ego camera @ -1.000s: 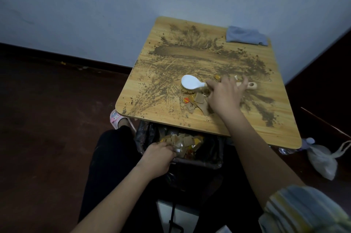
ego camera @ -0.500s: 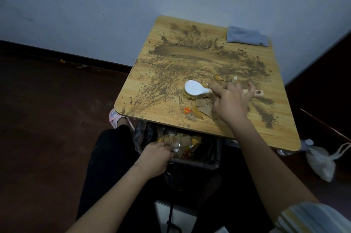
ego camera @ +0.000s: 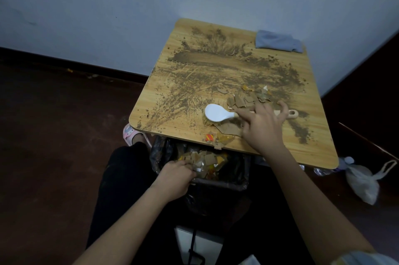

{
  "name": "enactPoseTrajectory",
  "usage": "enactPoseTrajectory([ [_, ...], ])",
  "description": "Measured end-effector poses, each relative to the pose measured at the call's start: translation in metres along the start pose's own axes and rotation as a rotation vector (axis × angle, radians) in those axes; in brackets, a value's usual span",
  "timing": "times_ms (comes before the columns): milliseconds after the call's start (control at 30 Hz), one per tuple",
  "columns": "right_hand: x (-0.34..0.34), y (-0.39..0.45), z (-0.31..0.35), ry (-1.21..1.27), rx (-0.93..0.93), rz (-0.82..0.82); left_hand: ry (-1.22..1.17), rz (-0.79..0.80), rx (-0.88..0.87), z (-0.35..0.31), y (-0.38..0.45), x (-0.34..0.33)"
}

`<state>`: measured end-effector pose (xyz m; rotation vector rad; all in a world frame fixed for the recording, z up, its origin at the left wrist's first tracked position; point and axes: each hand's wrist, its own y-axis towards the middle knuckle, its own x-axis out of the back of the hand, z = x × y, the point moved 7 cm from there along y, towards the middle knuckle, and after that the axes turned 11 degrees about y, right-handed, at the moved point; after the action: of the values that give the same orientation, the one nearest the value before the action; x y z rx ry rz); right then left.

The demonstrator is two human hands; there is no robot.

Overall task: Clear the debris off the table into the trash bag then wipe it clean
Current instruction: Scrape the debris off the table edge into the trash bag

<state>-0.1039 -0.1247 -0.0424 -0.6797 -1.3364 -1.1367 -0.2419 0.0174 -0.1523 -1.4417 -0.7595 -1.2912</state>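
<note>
Your right hand (ego camera: 262, 128) grips the brush (ego camera: 218, 115), hiding its handle's middle, while your left hand (ego camera: 172, 180) holds the trash bag (ego camera: 159, 154) rim, fingertips hidden.

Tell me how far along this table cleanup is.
Done: many scraps lie in the trash bag, held by the left hand. In hand: right hand on the brush, sweeping scraps. Left: dirt covers the table; cloth unused.
</note>
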Motion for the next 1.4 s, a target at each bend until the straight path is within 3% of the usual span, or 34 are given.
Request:
enactPoseTrajectory([
  [300, -0.009, 0.001, 0.0, -0.024, -0.064, 0.014, -0.017, -0.005, -0.002, -0.001, 0.0, 0.002],
  [1000, 0.006, -0.041, 0.011, 0.118, 0.151, -0.071, 0.009, 0.014, 0.0, -0.003, 0.0, 0.0],
  [1400, 0.002, -0.011, -0.032, 0.037, -0.232, -0.015, 0.008, 0.013, -0.015, -0.007, 0.0, 0.002],
])
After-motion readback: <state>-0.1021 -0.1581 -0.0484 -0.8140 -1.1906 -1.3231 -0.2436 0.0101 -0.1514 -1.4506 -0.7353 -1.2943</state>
